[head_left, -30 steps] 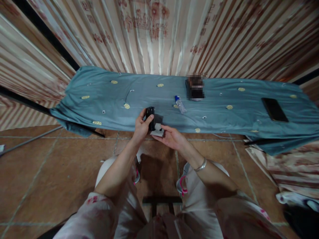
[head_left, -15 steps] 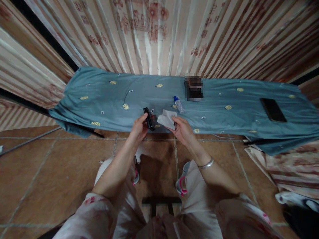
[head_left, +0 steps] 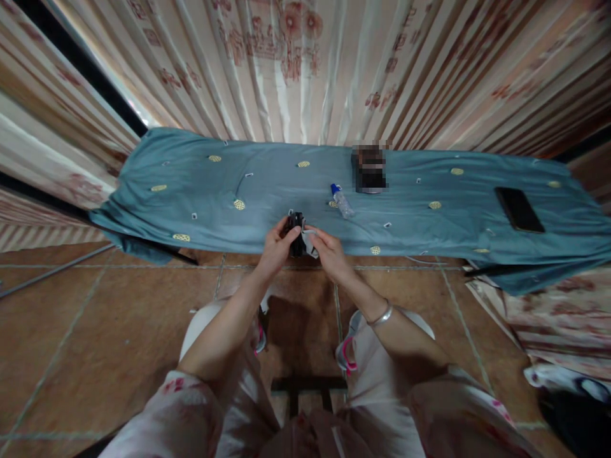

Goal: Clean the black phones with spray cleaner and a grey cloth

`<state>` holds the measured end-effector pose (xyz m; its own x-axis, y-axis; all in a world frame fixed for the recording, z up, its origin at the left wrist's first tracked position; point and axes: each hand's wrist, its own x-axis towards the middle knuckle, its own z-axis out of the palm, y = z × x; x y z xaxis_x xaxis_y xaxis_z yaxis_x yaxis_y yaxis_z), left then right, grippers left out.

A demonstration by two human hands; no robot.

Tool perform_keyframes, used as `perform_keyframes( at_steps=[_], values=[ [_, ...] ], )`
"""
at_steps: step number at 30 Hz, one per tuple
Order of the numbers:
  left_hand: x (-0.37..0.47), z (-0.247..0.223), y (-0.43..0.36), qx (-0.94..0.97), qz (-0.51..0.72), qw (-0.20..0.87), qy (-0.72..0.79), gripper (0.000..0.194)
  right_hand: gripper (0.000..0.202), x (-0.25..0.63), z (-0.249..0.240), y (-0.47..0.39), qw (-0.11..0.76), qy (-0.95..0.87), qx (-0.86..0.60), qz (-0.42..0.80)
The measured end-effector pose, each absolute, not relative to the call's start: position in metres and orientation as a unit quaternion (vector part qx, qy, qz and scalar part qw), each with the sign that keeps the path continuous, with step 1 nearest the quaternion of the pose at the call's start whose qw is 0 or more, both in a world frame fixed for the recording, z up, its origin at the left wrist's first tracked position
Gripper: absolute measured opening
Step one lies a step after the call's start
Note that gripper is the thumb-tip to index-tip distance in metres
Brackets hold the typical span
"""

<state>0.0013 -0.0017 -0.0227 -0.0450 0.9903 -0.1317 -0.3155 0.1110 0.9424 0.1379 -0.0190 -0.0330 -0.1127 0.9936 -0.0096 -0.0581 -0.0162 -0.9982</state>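
Note:
My left hand (head_left: 278, 247) is closed on a small black object (head_left: 296, 236), held above the front edge of the blue-green cloth (head_left: 267, 172). My right hand (head_left: 329, 253) pinches a crumpled pale grey cloth (head_left: 309, 243) and presses it against the object's right side. Part of the black object is hidden by my fingers and the grey cloth. Just beyond my hands lies a clear bottle with a blue cap (head_left: 342, 201).
Behind the bottle stands a dark item (head_left: 369, 170), blurred by pixelation. A black phone (head_left: 519, 209) lies at the right of the covered table. Pleated curtains (head_left: 305, 76) hang behind it. Below my lap, a dark stool bar (head_left: 309, 384) shows.
My hands have come together. The grey cloth, spread out and apart from the black object before, now touches it and is bunched up.

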Motion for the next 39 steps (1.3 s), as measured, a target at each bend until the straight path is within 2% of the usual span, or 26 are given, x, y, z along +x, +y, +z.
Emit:
perform_keyframes(
  at_steps=[4, 8, 13, 16, 18, 22, 24, 28, 30, 34, 39],
  values=[
    [0.001, -0.028, -0.006, 0.476, 0.526, 0.494, 0.504, 0.064, 0.042, 0.137, -0.028, -0.016, 0.503, -0.444, -0.447, 0.591],
    [0.000, -0.028, -0.013, 0.577, 0.484, 0.437, 0.492, 0.079, 0.036, 0.139, -0.024, -0.014, 0.496, -0.422, -0.446, 0.614],
    [-0.001, -0.026, -0.019, 0.636, 0.445, 0.411, 0.477, 0.089, 0.034, 0.141, -0.025, -0.011, 0.515, -0.386, -0.458, 0.613],
    [-0.002, -0.027, -0.015, 0.611, 0.460, 0.433, 0.477, 0.099, 0.038, 0.147, -0.022, -0.007, 0.514, -0.354, -0.438, 0.648],
    [-0.003, -0.028, -0.011, 0.540, 0.498, 0.475, 0.485, 0.091, 0.039, 0.154, -0.016, -0.004, 0.510, -0.340, -0.413, 0.674],
    [-0.005, -0.025, -0.009, 0.344, 0.519, 0.613, 0.487, 0.057, 0.032, 0.170, -0.004, 0.001, 0.511, -0.316, -0.373, 0.707],
    [-0.003, -0.019, -0.013, 0.278, 0.478, 0.703, 0.447, 0.057, 0.029, 0.175, 0.001, 0.002, 0.515, -0.303, -0.357, 0.718],
    [0.005, -0.005, -0.025, 0.207, 0.384, 0.829, 0.349, 0.074, 0.034, 0.177, 0.006, 0.001, 0.498, -0.301, -0.337, 0.740],
    [0.008, 0.000, -0.028, 0.181, 0.369, 0.848, 0.335, 0.074, 0.037, 0.176, 0.006, -0.001, 0.485, -0.309, -0.338, 0.745],
    [0.011, 0.004, -0.028, 0.155, 0.379, 0.852, 0.326, 0.061, 0.037, 0.174, 0.003, -0.001, 0.477, -0.325, -0.354, 0.736],
    [0.013, 0.004, -0.030, 0.151, 0.375, 0.850, 0.338, 0.053, 0.025, 0.179, -0.010, 0.012, 0.545, -0.296, -0.393, 0.679]
  ],
)
